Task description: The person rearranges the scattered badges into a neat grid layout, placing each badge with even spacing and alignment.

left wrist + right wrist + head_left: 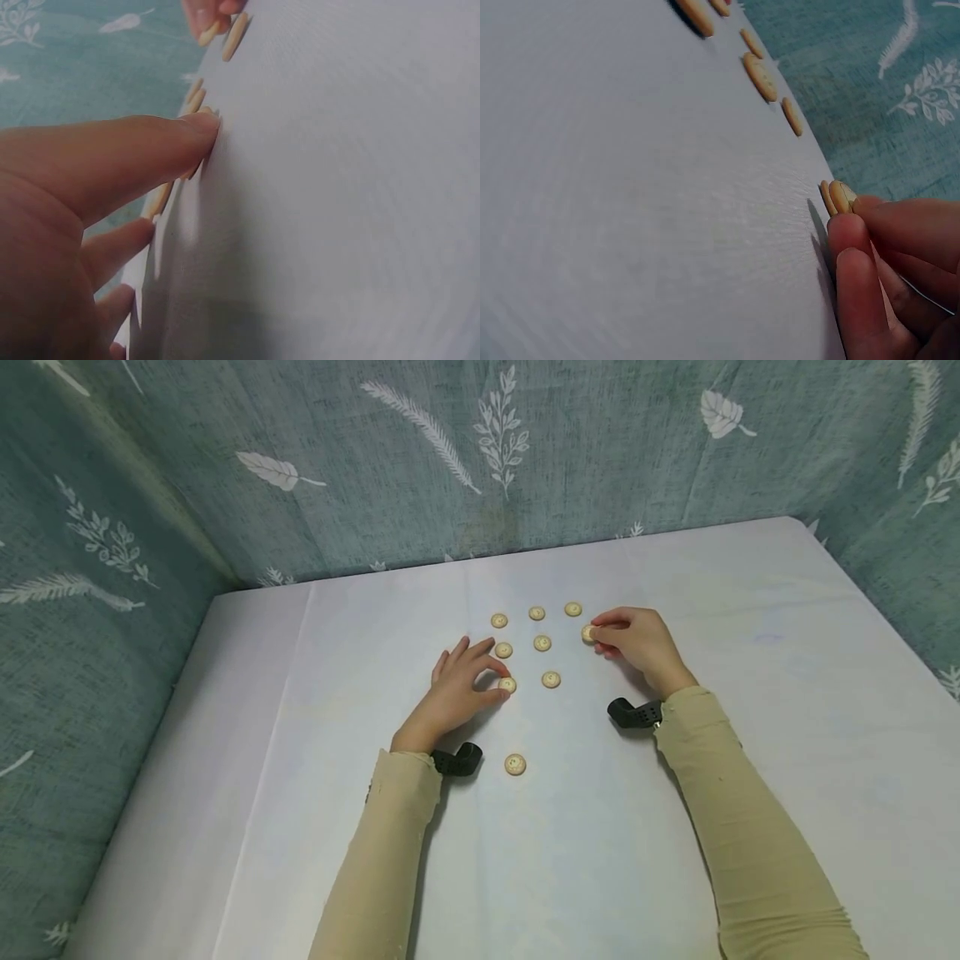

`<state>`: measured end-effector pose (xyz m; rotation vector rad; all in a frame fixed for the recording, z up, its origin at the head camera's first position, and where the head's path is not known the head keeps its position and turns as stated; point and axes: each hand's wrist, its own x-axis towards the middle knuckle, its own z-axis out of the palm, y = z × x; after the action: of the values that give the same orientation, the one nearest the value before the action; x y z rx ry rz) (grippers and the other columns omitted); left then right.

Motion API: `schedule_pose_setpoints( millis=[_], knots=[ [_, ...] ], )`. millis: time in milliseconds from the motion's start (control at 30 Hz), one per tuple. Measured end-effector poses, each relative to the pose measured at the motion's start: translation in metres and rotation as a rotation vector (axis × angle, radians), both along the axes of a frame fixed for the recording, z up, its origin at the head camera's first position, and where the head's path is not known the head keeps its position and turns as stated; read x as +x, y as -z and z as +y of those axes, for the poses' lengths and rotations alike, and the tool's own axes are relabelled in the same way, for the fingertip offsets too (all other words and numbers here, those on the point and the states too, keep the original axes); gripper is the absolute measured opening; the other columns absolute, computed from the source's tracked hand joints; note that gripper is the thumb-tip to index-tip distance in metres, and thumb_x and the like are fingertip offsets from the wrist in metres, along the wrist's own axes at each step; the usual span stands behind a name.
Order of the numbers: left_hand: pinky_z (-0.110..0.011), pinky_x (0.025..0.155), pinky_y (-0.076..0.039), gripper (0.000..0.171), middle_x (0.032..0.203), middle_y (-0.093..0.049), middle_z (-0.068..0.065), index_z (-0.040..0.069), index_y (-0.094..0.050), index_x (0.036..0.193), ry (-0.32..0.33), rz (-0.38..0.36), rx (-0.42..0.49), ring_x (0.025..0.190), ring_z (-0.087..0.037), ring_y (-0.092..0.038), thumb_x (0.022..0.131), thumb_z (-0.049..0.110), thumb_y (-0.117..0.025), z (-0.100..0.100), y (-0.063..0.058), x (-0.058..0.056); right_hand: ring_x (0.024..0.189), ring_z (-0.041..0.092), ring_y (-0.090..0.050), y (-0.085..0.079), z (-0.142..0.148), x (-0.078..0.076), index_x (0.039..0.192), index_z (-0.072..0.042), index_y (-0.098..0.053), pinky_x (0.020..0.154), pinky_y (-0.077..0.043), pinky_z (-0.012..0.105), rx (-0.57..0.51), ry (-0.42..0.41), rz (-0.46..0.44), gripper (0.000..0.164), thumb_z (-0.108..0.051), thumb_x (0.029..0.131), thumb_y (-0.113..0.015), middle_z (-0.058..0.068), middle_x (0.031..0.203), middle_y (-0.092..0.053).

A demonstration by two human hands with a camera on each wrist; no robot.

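Small round pale biscuits lie on a white-covered table. My left hand [461, 685] has its thumb and index finger at opposite edges of one biscuit [507, 685], pinching it at the table surface; its other fingers are spread. My right hand [641, 643] pinches another biscuit [844, 196] between thumb and fingertips, slightly above the table. Just beyond it lies the right biscuit [573, 609] of a back row of three. Two biscuits, one left [503, 650] and one in the middle [542, 643], form a second row. Right of my left hand is a further biscuit [551, 679].
One biscuit [515, 764] lies apart, nearer to me, beside the left wrist's black camera mount [459, 760]. Another black mount [633, 713] is on the right wrist. Green leaf-patterned cloth [420, 468] hangs behind the table [360, 635] and along its sides.
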<state>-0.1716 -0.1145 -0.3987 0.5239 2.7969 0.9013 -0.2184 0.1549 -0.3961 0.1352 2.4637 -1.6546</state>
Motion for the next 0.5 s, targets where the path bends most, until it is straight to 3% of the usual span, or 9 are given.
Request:
schedule_pose_setpoints(
  millis=[233,500],
  knots=[
    [-0.043,0.105,0.006,0.017,0.145,-0.025,0.002,0.029,-0.057,0.094,0.012,0.007,-0.001,0.135,-0.021,-0.001,0.080,0.036,-0.065,-0.0001,-0.0001,-0.0002,0.071,0.015,-0.060,-0.0020,-0.0020,0.0024,0.100,-0.010,-0.063,0.060,-0.049,0.022,0.139,-0.015,0.061,0.023,-0.025,0.083,-0.063,0.006,0.088,-0.063],
    [-0.042,0.105,0.007,0.017,0.145,-0.024,0.002,0.029,-0.057,0.094,-0.003,-0.004,-0.009,0.135,-0.021,0.000,0.080,0.035,-0.065,-0.0014,0.0000,0.0003,0.073,0.018,-0.054,-0.0035,-0.0096,0.0024,0.095,-0.012,-0.065,0.067,-0.041,0.031,0.345,-0.057,0.157,0.020,-0.027,0.081,-0.065,0.005,0.081,-0.063]
  ],
)
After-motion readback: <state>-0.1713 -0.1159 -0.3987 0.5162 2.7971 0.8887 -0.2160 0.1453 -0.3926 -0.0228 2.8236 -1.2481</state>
